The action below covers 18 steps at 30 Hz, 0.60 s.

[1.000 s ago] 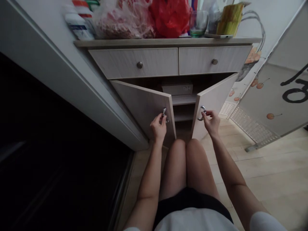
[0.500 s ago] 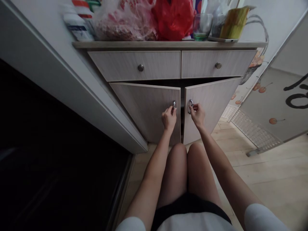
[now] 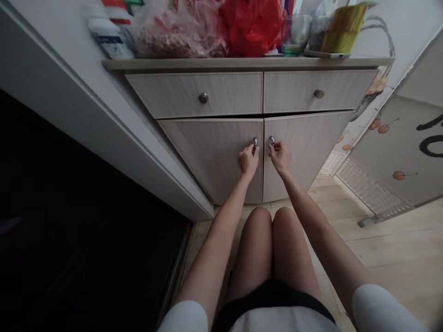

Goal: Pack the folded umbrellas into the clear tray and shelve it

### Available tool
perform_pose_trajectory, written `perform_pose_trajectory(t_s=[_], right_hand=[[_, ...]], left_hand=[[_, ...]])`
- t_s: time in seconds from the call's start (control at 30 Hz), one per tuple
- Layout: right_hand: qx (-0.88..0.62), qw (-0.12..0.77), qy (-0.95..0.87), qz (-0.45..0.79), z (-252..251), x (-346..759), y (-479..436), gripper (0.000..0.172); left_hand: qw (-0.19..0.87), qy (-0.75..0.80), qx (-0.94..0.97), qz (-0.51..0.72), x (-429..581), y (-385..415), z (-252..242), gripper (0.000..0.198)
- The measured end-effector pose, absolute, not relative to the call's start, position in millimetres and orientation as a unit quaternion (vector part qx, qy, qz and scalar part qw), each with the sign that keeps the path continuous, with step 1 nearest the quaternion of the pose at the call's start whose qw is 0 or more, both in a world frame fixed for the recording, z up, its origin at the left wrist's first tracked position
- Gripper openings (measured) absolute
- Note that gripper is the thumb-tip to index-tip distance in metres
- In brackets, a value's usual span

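**Lower cabinet doors [image 3: 214,159] meeting at the centre seam**

Left hand [image 3: 248,160] at the chrome ring pull [image 3: 255,142] of the left door [image 3: 207,157], fingers curled closed around it. Right hand [image 3: 279,157] closed the same way on the matching ring pull [image 3: 272,140] of the right door [image 3: 306,152]. Both pulls near the seam, partly hidden by the fingers. Both doors shut and flush under two closed drawers [image 3: 251,92], cabinet interior out of sight.

On the tabletop [image 3: 242,63]: white bottle [image 3: 107,39] with a blue band, lettering too small to read; clear bag [image 3: 176,34] with pink contents; red plastic bag [image 3: 251,27]; glass tumbler [image 3: 296,34]; yellow-green cup [image 3: 344,27].

To the right, leaning panel [image 3: 387,152] printed with cherries [image 3: 399,175] and large black brush strokes, cut off by the frame and unreadable. Below, pale wood-plank floor [image 3: 360,249].
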State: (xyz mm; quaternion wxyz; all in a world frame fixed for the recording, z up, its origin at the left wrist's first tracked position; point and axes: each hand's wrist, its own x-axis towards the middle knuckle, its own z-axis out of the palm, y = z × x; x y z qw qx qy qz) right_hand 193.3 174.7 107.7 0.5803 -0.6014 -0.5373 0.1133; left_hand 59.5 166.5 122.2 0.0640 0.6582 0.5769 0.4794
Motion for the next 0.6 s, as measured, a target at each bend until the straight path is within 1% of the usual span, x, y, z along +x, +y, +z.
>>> perform_pose_trajectory(t_s=[0.17,0.43,0.6], right_hand=[[-0.612,0.578,-0.528,0.108,109.0,190.3,187.4,0.029],[-0.603,0.594,-0.524,0.1,106.5,188.5,203.7,0.036],[-0.613,0.582,-0.525,0.098,109.7,187.4,210.9,0.031]], left_hand=[[0.065,0.581,0.655,0.479,62.6,180.3,123.6,0.015],[0.055,0.577,0.664,0.473,63.8,194.3,123.5,0.018],[0.061,0.581,0.666,0.464,65.0,199.6,126.3,0.019]])
